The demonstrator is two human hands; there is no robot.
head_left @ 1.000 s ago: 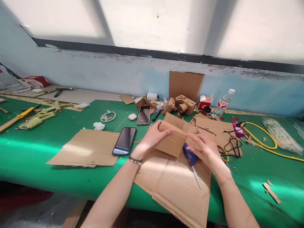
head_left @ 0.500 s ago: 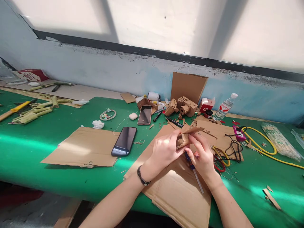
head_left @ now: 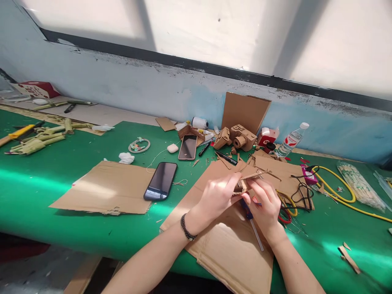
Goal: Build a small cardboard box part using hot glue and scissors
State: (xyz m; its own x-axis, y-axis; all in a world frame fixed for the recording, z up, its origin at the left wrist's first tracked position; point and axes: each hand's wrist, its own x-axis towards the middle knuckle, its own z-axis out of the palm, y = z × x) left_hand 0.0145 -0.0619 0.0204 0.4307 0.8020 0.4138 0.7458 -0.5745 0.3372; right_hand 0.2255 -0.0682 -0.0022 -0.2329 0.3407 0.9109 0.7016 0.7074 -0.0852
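Between my two hands is a small cardboard piece (head_left: 241,186), box-like with a hollow side and a flat panel on top. My left hand (head_left: 218,192) grips its left side, fingers closed round it; a dark beaded bracelet (head_left: 187,228) circles that wrist. On the right side, my right hand (head_left: 263,203) pinches the same piece, its fingers bent over the edge. Below the hands a blue-handled screwdriver (head_left: 255,232) lies on a large cardboard sheet (head_left: 234,253), its handle partly hidden by my right hand. A cardboard model camera (head_left: 243,136) stands farther back.
Left of me lie a dark phone (head_left: 161,181) and a flat cardboard piece (head_left: 104,188). A second phone (head_left: 188,147) rests behind. Toward the wall stands a water bottle (head_left: 292,141). A yellow cable (head_left: 333,192) and a bag of sticks (head_left: 361,183) lie at right.
Both hands have shifted slightly right with the cardboard piece. The piece has tilted, so its top panel now shows nearly edge-on. The view has moved a little.
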